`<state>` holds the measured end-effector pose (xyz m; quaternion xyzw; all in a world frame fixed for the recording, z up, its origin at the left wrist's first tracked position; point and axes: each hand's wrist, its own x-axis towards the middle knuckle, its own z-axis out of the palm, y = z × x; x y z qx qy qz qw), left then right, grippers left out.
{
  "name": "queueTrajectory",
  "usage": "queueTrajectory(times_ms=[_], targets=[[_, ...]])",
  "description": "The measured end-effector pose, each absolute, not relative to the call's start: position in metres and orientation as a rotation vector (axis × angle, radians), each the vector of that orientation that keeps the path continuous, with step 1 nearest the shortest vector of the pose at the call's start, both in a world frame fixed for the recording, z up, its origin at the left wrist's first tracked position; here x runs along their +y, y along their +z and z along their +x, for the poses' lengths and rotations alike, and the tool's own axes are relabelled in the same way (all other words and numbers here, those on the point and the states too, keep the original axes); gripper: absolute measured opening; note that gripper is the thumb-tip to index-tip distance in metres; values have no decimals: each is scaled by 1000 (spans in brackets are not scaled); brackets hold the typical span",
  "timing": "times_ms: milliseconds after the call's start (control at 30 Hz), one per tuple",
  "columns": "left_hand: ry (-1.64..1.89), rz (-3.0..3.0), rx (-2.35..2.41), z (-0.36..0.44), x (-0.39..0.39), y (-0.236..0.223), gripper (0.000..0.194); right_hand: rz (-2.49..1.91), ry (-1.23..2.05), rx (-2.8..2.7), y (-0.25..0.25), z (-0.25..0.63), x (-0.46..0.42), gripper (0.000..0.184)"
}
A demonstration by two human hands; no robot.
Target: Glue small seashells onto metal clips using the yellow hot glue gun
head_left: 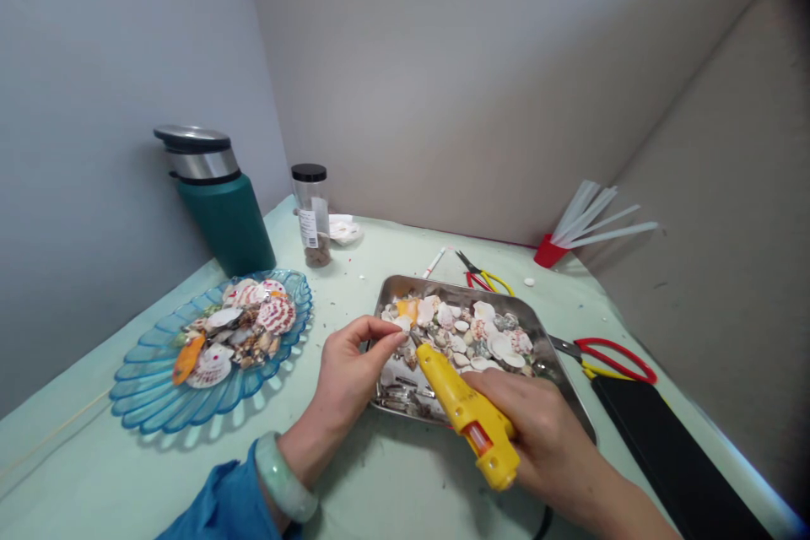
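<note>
My right hand [537, 418] is wrapped around a yellow hot glue gun [465, 401], its nozzle pointing up and left. Close to that nozzle, the thumb and forefinger of my left hand [358, 359] are pinched together; whatever they hold is too small to make out. Both hands are over the near left part of a metal tray [566, 388]. White, speckled and orange seashells [499, 346] fill much of the tray. Several small metal pieces [405, 396] lie in its near left corner.
Left stands a scalloped blue plate [139, 392] of shells, with a green bottle [228, 219] and a lidded jar [312, 219] behind. Beyond the tray are pliers [484, 277]. To the right are red-handled scissors [613, 359], a black slab [671, 447] and a red cup [549, 251] of glue sticks [588, 215].
</note>
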<state>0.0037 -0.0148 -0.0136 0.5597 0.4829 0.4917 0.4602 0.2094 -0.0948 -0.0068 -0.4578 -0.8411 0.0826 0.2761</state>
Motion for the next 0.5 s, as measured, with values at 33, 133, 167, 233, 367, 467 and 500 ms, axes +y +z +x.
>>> queueTrajectory(times_ms=[33,133,167,233,367,467,500], targets=[[1210,1369,1187,4,-15,-14,11,-1230,221,-2262,-7,209,-95,13],[1212,1359,1182,4,-14,-14,12,-1225,216,-2266,-6,209,-95,11],[1210,1362,1180,3,-14,-14,12,-1223,210,-2264,-6,208,-95,11],[1207,1369,1180,3,-14,-14,12,-1221,203,-2261,-6,208,-95,11],[1214,1381,1187,3,-15,-14,12,-1238,239,-2273,-4,208,-94,14],[1228,1377,1187,4,-15,-13,12,-1240,225,-2262,-3,208,-95,15],[1234,1372,1186,4,-15,-13,12,-1237,216,-2257,-3,208,-95,15]])
